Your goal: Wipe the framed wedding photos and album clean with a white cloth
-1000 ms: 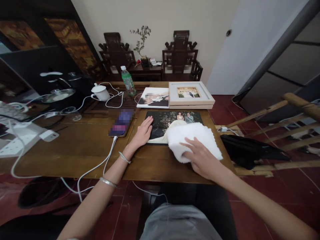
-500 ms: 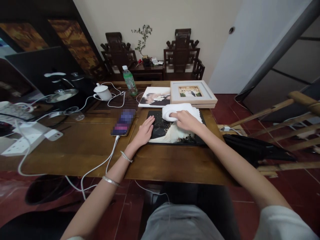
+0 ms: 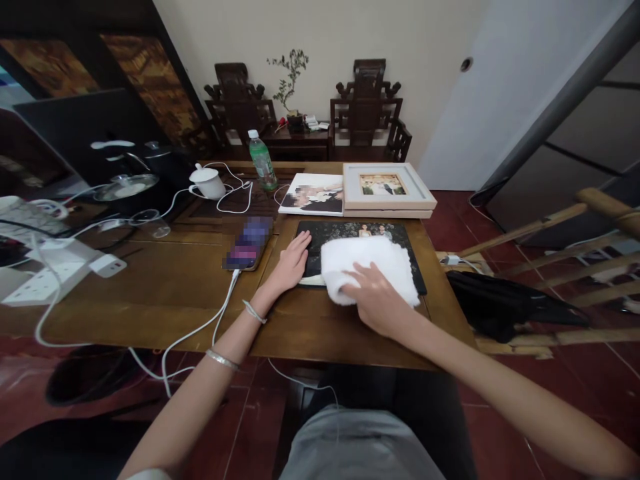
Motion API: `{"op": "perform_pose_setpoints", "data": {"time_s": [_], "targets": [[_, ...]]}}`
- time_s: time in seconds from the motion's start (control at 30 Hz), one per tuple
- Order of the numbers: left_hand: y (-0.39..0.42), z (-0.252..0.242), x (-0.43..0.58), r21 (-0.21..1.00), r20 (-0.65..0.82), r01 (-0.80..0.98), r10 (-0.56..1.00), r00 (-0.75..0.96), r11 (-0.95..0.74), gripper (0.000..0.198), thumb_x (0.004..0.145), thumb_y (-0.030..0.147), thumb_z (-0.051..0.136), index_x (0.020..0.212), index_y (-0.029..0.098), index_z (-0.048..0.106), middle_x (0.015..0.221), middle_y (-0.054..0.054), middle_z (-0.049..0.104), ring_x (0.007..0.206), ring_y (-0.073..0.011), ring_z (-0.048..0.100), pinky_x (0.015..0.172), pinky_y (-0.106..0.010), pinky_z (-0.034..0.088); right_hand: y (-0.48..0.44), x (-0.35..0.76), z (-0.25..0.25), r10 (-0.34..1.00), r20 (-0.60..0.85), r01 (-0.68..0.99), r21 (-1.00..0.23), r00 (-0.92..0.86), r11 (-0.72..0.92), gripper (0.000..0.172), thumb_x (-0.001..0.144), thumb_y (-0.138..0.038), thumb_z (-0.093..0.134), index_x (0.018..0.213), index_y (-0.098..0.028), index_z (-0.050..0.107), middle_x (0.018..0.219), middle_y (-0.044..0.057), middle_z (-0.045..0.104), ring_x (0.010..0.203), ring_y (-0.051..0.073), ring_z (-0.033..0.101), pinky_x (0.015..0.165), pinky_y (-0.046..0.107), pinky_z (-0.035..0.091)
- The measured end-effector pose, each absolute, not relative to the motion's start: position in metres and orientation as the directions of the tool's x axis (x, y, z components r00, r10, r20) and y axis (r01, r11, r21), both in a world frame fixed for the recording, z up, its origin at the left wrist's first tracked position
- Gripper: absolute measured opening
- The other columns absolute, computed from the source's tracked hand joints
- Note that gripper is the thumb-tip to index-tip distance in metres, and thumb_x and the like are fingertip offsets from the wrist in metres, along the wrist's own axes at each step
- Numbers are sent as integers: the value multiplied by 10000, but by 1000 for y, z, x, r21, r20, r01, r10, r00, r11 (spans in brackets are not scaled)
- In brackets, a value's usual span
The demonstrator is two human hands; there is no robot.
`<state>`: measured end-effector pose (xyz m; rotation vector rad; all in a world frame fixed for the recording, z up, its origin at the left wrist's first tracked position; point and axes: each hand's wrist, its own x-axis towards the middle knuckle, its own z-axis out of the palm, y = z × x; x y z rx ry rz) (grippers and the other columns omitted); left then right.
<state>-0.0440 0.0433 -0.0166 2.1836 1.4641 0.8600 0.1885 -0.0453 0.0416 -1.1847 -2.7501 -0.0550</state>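
Observation:
A dark photo panel [image 3: 337, 231] lies flat on the wooden table in front of me; two small figures show near its far edge. My left hand [image 3: 292, 262] rests on the panel's left edge, fingers stretched out and holding nothing. A folded white towel [image 3: 367, 252] covers much of the panel's middle and near side and hangs over its near edge. My right hand [image 3: 379, 300] presses on the towel, with the fingers curled into its near part. The hand and towel hide the lower half of the picture.
Beyond the panel lie a photo print [image 3: 313, 193] and stacked picture frames [image 3: 387, 187]. To the left are a phone [image 3: 249, 241] on a white cable, a green bottle [image 3: 263, 161], a lidded cup [image 3: 207, 182] and a power strip [image 3: 55, 273]. A bamboo rack [image 3: 540, 237] stands right.
My right hand has drawn the towel toward me, from the panel's far side to its near edge. The picture's far part is now uncovered. My left hand has stayed in place.

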Motion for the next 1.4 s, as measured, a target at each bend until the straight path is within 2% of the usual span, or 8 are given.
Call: {"op": "perform_pose_setpoints", "data": {"time_s": [0.13, 0.27, 0.4, 0.57, 0.87, 1.07, 1.23, 1.4], "targets": [[41, -13, -42, 617, 268, 695, 929, 255, -369, 442, 943, 261, 293, 1364, 215, 421, 1488, -91, 349, 1397, -216, 266, 1119, -531, 194, -82, 188, 44, 709, 88, 707, -66, -699, 705, 496, 729, 5, 421, 1139, -196, 614, 1340, 102, 514, 1276, 352, 371, 1039, 582, 262], [41, -14, -42, 622, 255, 696, 933, 255, -360, 450, 941, 255, 286, 1366, 193, 420, 1491, -99, 342, 1399, -222, 259, 1116, -538, 199, -65, 177, 51, 734, 98, 730, -76, -673, 679, 496, 741, 5, 405, 1152, -190, 604, 1259, 120, 570, 1242, 324, 412, 1019, 542, 292], [45, -20, -44, 612, 301, 681, 915, 271, -403, 464, 932, 252, 297, 1367, 152, 421, 1482, -121, 352, 1396, -212, 266, 1134, -482, 203, -12, 164, 62, 776, 80, 774, -61, -626, 631, 482, 763, -8, 394, 1164, -183, 599, 1067, 146, 645, 1017, 287, 567, 848, 414, 413], [48, -24, -46, 619, 332, 656, 901, 279, -432, 458, 930, 265, 309, 1361, 172, 433, 1469, -110, 377, 1391, -209, 279, 1134, -476, 209, 57, 154, 71, 788, 111, 786, -67, -606, 614, 504, 759, -6, 394, 1202, -171, 570, 1047, 146, 660, 913, 254, 605, 740, 315, 404], [49, -25, -45, 614, 341, 659, 899, 275, -434, 468, 930, 263, 299, 1365, 148, 427, 1467, -124, 378, 1391, -211, 280, 1128, -477, 227, 54, 149, 60, 772, 159, 781, -7, -616, 624, 483, 772, -11, 388, 1191, -160, 577, 1070, 152, 641, 970, 277, 579, 831, 383, 402], [45, -18, -43, 611, 289, 684, 916, 277, -399, 463, 935, 265, 291, 1375, 184, 410, 1485, -104, 351, 1397, -218, 265, 1125, -507, 217, -28, 158, 42, 724, 165, 733, -5, -670, 680, 450, 796, -5, 382, 1149, -174, 606, 1280, 133, 548, 1244, 325, 402, 1033, 543, 250], [40, -10, -40, 624, 247, 693, 933, 263, -361, 457, 944, 287, 285, 1367, 178, 419, 1491, -106, 339, 1401, -228, 253, 1118, -538, 203, -75, 162, 44, 687, 98, 684, -71, -720, 726, 450, 788, -3, 390, 1132, -192, 611, 1284, 116, 546, 1246, 334, 393, 1019, 583, 270], [41, -11, -42, 616, 241, 695, 929, 281, -370, 459, 945, 283, 281, 1374, 185, 411, 1495, -109, 331, 1404, -238, 242, 1114, -557, 189, -60, 159, 57, 732, 68, 725, -103, -678, 681, 446, 774, -14, 389, 1123, -177, 613, 1168, 139, 606, 1174, 306, 462, 993, 514, 318]]}}
